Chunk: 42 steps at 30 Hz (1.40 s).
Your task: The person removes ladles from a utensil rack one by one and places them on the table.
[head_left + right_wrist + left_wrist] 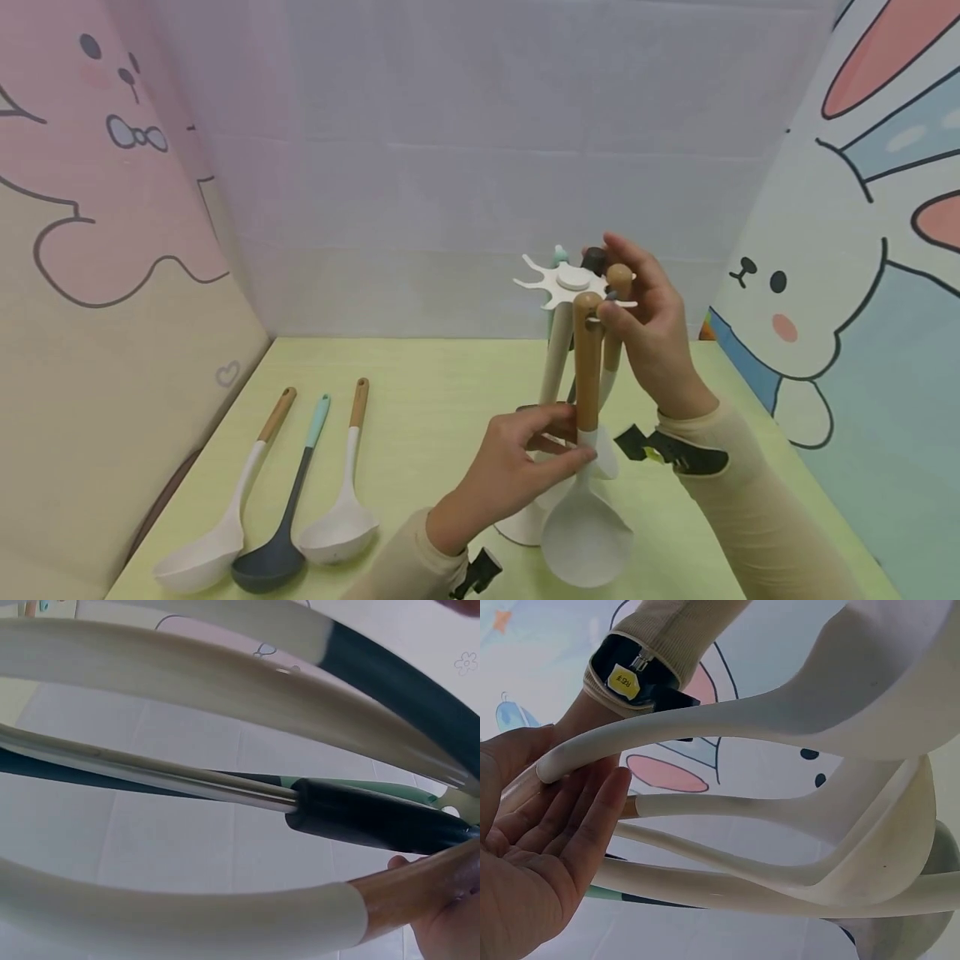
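Left hand (517, 454): pinching a ladle with rounded white bowl and brown wood-look handle (588, 537), between thumb and fingers, at the join of handle and white neck.
Held ladle: upright, bowl down, in front of a white rack with a star-like crown of hooks (573, 277); handle end up at crown height, close against a hook tip. Impossible to tell whether fully hung.
Ladles laid at left: side by side with bowls toward the near edge; from the left, a white one with brown handle (198, 562), a dark grey one with mint handle (270, 567), a smaller-looking white one with brown handle (341, 533).
Right hand (660, 333): up at the crown, with thumb by the held ladle's handle top and fingers arched behind; cannot tell whether gripping anything.
Rack: standing on a round white base (517, 529), with a cream post (557, 354).
Around the post: a second brown handle (619, 279), a black handle (594, 260) on a steel shaft (240, 787), a mint handle end (560, 254).
Under everything: pale yellow-green tabletop (435, 450).
Behind: creased whitish backdrop (487, 167).
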Available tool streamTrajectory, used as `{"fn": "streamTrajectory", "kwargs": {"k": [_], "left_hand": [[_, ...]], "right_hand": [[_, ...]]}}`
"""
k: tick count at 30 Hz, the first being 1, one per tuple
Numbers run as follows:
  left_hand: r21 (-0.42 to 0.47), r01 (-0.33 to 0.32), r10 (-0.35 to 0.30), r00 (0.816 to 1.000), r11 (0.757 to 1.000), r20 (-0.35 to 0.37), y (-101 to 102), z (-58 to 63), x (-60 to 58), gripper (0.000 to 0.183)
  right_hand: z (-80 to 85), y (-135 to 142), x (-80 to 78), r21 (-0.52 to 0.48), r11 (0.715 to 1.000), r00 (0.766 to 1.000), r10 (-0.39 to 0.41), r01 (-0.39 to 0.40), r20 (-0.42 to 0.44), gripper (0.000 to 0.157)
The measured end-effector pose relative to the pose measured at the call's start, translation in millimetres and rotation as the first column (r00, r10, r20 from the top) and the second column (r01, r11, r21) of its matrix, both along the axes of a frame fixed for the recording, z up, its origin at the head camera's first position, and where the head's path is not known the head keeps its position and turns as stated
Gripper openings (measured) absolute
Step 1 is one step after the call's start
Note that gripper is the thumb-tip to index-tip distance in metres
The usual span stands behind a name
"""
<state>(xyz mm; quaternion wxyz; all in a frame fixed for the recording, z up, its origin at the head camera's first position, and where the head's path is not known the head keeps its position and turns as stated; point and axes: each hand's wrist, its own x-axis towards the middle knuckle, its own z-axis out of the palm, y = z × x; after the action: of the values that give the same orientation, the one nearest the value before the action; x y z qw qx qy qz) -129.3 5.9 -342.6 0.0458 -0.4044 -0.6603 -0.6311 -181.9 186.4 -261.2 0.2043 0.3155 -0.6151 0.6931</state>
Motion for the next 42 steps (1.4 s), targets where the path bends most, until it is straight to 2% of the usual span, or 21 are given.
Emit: {"fn": "streamTrajectory", "kwargs": {"k": [6,19,29,42], "left_hand": [[-0.007,-0.021,0.021,1.000,1.000,0.018,1.0,-5.1,1.2,0.027],[0.004,-0.031,0.031,0.994,1.000,0.103,3.0,-12.9,5.7,0.026],[0.012,-0.069,0.069,0.997,0.998,0.037,2.7,-16.0,5.3,0.020],[0.000,-0.079,0.079,0.997,0.997,0.010,1.4,-18.0,5.4,0.023]], "right_hand": [[0.4,-2.4,0.2,-0.022,1.000,1.000,-0.023,0.023,-0.004,0.077],[-0.4,-6.6,4.1,-0.037,0.998,0.999,-0.041,0.040,-0.032,0.078],[0.2,-6.0,4.9,-0.024,0.998,0.998,-0.066,0.066,-0.021,0.075],[-0.9,-5.3,6.0,0.032,0.993,0.992,-0.109,0.111,-0.055,0.074]]}}
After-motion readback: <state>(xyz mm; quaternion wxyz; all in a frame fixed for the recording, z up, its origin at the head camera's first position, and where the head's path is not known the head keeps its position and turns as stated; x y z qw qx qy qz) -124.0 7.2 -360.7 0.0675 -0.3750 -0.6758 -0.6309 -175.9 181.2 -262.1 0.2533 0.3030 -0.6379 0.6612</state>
